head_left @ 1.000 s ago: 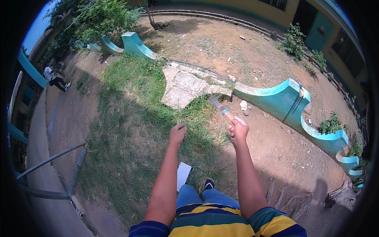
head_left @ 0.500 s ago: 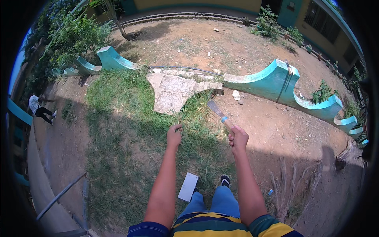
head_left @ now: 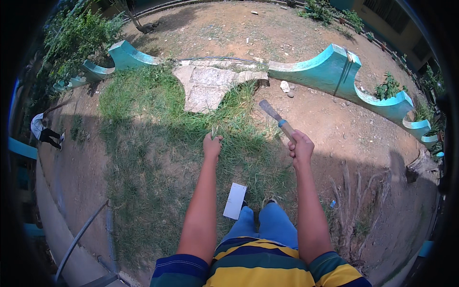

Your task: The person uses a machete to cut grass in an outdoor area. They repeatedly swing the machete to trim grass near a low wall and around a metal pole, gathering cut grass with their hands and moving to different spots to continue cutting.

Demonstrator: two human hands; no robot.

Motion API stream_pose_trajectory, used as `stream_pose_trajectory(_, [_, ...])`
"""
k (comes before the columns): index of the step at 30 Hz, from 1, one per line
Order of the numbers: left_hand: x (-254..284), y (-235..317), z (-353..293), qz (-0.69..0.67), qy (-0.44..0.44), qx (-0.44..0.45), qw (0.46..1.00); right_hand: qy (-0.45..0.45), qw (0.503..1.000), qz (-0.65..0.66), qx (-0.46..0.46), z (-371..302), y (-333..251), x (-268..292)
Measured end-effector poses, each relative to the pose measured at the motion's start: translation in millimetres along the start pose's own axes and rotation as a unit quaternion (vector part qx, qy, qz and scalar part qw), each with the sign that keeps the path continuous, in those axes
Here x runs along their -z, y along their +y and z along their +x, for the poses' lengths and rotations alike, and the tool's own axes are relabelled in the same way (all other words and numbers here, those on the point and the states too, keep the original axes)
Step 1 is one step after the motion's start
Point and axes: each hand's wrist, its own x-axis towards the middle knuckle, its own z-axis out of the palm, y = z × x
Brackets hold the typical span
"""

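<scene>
My right hand [head_left: 302, 149] is wrapped round the wooden handle of a short broad-bladed knife [head_left: 276, 115]. A light blue band circles the knife where blade meets handle, and its dark blade slants up and left, held above the ground. My left hand [head_left: 212, 145] is closed in front of me over the grass, and a few pale blades of grass [head_left: 213, 131] poke up from its fingers. Beneath both hands spreads a patch of green grass [head_left: 191, 143], part sunlit and part in shade. The knife and the left hand are well apart.
Beyond the grass lies a broken concrete slab [head_left: 205, 91], beside a low turquoise scalloped wall [head_left: 315, 67]. A pale rectangular board [head_left: 234, 201] lies by my feet. Exposed roots [head_left: 354, 205] spread at right, a metal pipe [head_left: 79, 239] at lower left. Another person [head_left: 43, 129] is far left.
The view has tipped down, so the slab and wall sit higher in it. My right hand has moved slightly right with the knife; my left hand sits a little farther forward, still closed.
</scene>
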Motion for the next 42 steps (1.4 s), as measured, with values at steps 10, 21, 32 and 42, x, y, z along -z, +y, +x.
stream_pose_trajectory(10, [16,-14,-36,0.027,0.093,-0.035,0.995,-0.037,0.998,0.026,-0.045,0,6,26])
stream_pose_trajectory(21, [-16,-24,-87,-0.007,0.105,-0.042,0.994,-0.016,0.994,0.052,-0.093,0,3,88])
stream_pose_trajectory(32, [-22,-15,-95,0.064,0.147,-0.095,0.982,0.008,0.994,0.047,-0.097,-1,5,109])
stream_pose_trajectory(42, [38,46,-95,0.316,0.159,-0.074,0.933,-0.034,0.996,0.030,-0.082,-47,54,61])
